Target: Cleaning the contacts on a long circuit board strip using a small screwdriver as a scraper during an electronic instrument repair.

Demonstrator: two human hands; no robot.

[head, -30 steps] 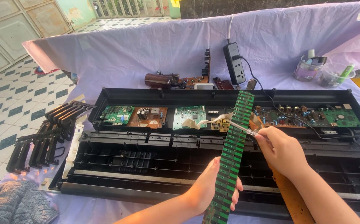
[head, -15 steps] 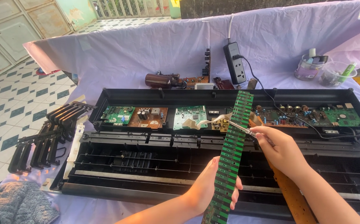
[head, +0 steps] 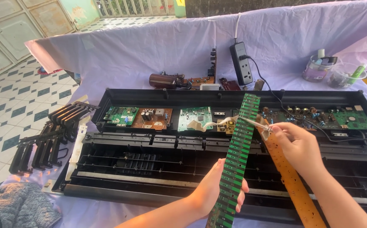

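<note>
Left hand point(head: 217, 190): closed around lower part of long green circuit strip point(head: 236, 156), fingers wrapped over right edge, strip held tilted, upper end leaning away to the right over the open case. Right hand point(head: 295, 145): pinched shut on small clear-handled tool point(head: 257, 125), thin metal tip pointing left and touching or just short of upper part of green strip; exact contact not discernible. Brown perforated strip point(head: 291, 181): directly under right hand, running down toward lower right beside the wrist. Opened black keyboard case point(head: 149, 169): beneath both hands, ribbed interior exposed. Row of circuit boards point(head: 149, 116): beyond left hand, in rear tray of case, green and brown. Further green board point(head: 352, 119): beyond right hand, same tray. Black cable point(head: 272, 90): from power strip point(head: 241, 63), past right hand's far side, into case. Brown cylindrical part point(head: 164, 80): well beyond left hand, on lilac cloth point(head: 128, 50). Clear plastic tubs point(head: 333, 69): far right of right hand, holding small items. Loose black keys point(head: 44, 139): well left of left hand, in rows. Grey cloth point(head: 19, 207): far lower left of left hand.
</note>
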